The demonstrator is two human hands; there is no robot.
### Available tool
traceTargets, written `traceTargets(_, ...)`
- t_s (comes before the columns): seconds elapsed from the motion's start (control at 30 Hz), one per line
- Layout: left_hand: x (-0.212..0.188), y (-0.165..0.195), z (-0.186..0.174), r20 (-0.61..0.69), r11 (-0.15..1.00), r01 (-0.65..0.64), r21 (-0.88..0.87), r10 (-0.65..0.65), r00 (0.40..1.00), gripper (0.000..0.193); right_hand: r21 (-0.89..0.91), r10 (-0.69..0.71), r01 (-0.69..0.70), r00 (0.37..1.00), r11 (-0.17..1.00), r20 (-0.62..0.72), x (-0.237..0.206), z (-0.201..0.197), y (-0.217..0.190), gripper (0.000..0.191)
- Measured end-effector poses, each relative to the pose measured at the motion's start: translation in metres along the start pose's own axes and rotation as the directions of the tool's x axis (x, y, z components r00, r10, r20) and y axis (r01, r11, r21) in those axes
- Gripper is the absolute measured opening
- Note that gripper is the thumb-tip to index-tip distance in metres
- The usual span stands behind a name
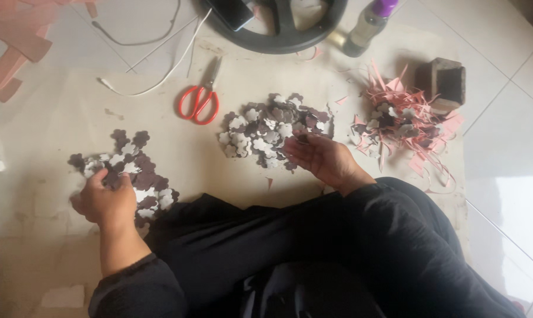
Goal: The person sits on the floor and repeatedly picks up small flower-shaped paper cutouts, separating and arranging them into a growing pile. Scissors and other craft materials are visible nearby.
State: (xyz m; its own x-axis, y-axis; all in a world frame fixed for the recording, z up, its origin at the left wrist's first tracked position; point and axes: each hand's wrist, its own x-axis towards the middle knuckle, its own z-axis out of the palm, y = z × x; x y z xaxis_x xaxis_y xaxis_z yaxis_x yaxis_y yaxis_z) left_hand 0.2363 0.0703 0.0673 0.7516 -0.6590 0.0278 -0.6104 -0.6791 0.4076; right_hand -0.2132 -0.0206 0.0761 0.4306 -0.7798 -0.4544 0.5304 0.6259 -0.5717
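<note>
So the person is sitting right on the floor (502,141), pale glossy tiles with thin grout lines, dark trousers filling the bottom of the shot. A worn, stained beige sheet (178,159) is spread over the tiles as the work surface.

Nearest in, the left hand (104,200) is at about 8 o'clock, palm down with fingers curled onto the left pile of flower cutouts (131,168), dark brown and white pieces spread flat. Can't tell if that grip has actually pinched one or is just pressing on them. The right hand (322,158), roughly at centre, is palm up with fingers loosely apart, fingertips touching the near edge of the middle pile of flower cutouts (272,132), which is heaped thicker.

Out at 2 o'clock there's a messy heap of pink paper scraps (405,126) with a few flowers mixed in, and a small brown wooden block (443,82) just beyond it. Red-handled scissors (200,100) lie closed at 11 o'clock past the piles, with a white cable (160,76) trailing near them.

Far edge: a black ring-shaped stand (284,35) with a phone (231,12) on it at 12, a bottle with a purple cap (369,23) beside it, and pink cut-out sheets (13,41) at 10 o'clock.
</note>
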Motion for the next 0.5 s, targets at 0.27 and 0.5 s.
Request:
traceTargets(0.27,-0.054,0.075,0.02,0.026,0.746,-0.353,-0.565,0.444,0.895,0.048,0.12,-0.018,0.008,0.997,0.993,0.08,-0.041,0.02,-0.009,0.039)
traceTargets(0.5,-0.108,0.15,0.111,0.158,0.588,-0.645,-0.489,0.786,0.597,0.035,0.354,-0.177,0.301,0.923,0.885,-0.343,-0.001,-0.064,-0.015,0.011)
